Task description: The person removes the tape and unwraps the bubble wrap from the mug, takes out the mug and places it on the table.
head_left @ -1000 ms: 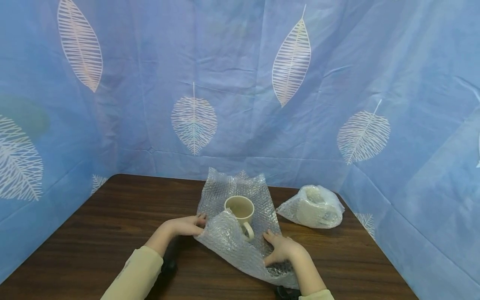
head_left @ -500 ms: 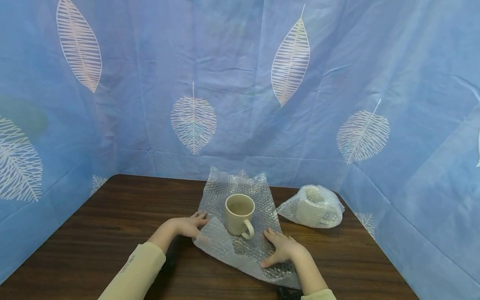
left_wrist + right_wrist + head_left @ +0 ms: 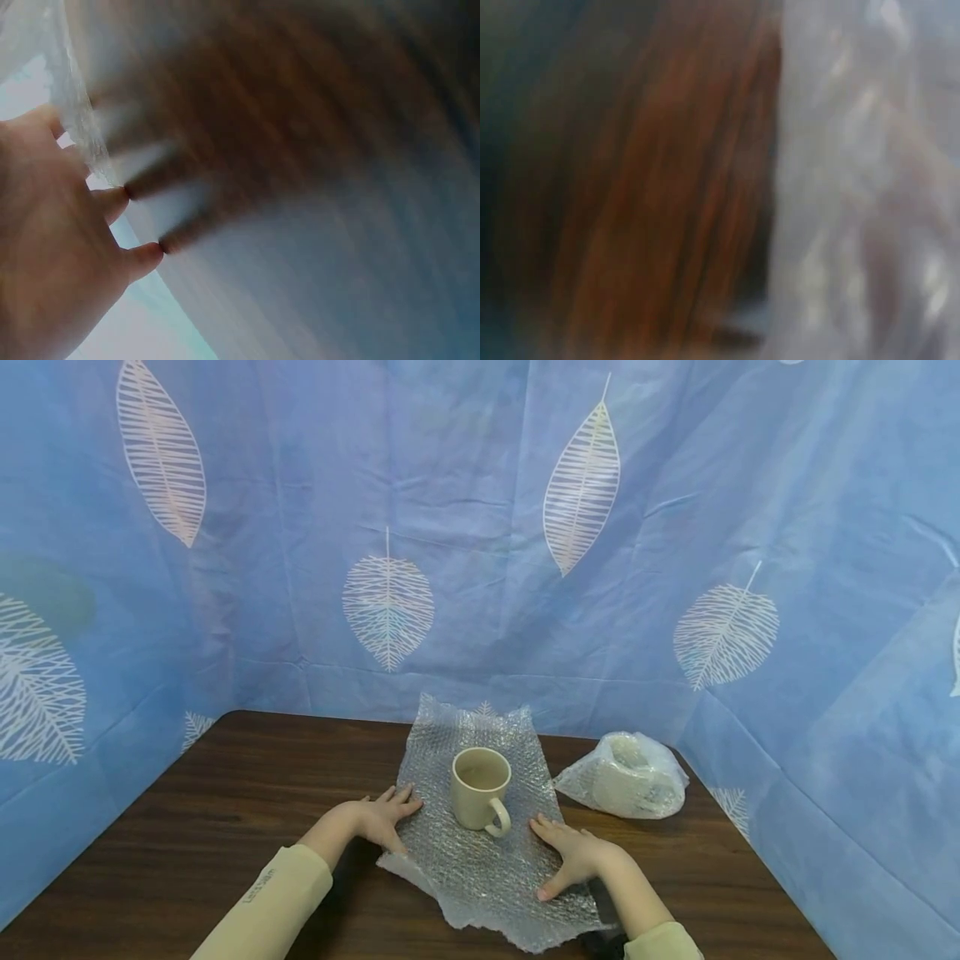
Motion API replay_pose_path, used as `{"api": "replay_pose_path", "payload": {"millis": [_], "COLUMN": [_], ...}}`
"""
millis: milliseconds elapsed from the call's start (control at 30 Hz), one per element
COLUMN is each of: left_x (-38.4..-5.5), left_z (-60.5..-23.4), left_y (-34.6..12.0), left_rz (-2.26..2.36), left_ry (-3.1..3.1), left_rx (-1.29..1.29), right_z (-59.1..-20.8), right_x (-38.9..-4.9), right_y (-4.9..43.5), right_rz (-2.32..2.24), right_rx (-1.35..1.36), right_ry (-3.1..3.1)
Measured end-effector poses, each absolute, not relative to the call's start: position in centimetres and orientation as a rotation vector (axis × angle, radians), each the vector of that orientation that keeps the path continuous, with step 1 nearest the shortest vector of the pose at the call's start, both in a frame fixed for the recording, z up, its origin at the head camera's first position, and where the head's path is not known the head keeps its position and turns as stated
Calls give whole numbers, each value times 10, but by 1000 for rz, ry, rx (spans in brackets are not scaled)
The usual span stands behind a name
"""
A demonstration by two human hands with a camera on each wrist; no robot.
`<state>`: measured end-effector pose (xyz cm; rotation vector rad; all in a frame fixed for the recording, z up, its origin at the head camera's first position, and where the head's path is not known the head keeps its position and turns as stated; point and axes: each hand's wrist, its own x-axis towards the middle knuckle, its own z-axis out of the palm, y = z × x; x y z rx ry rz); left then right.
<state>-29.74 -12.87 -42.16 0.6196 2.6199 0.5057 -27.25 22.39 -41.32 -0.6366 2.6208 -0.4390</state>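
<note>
A cream mug (image 3: 481, 788) stands upright on a sheet of bubble wrap (image 3: 480, 868) spread flat on the dark wooden table (image 3: 187, 827), its handle turned toward me. My left hand (image 3: 382, 818) lies flat with straight fingers on the sheet's left edge. My right hand (image 3: 570, 857) presses flat on the sheet to the right of the mug. In the left wrist view my left hand (image 3: 52, 247) shows spread fingers beside the bubble wrap (image 3: 75, 112). The right wrist view is a blur of bubble wrap (image 3: 862, 187) and table (image 3: 645, 187).
A second object wrapped in bubble wrap (image 3: 626, 774) lies on the table at the back right. Blue curtains with white leaf prints (image 3: 480, 527) close in the table at the back and on both sides.
The near-left flap of bubble wrap, raised against the mug before, now lies flat on the table. Both hands have spread out and moved slightly outward on the sheet.
</note>
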Motion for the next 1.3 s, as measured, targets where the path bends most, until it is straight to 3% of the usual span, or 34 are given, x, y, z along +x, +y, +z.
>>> {"api": "replay_pose_path", "payload": {"millis": [833,1300], "left_x": [-287,-264], "left_z": [-419,-418], "left_y": [-126,-131], "left_rz": [349,303], "left_ry": [2643,2697], "left_rx": [553,616], "right_z": [-415,-422], "right_x": [-281,-279], "right_y": [236,246], "right_rz": [-291,-395], "right_rx": [-700,-791], "right_ry": [2524,2580]}}
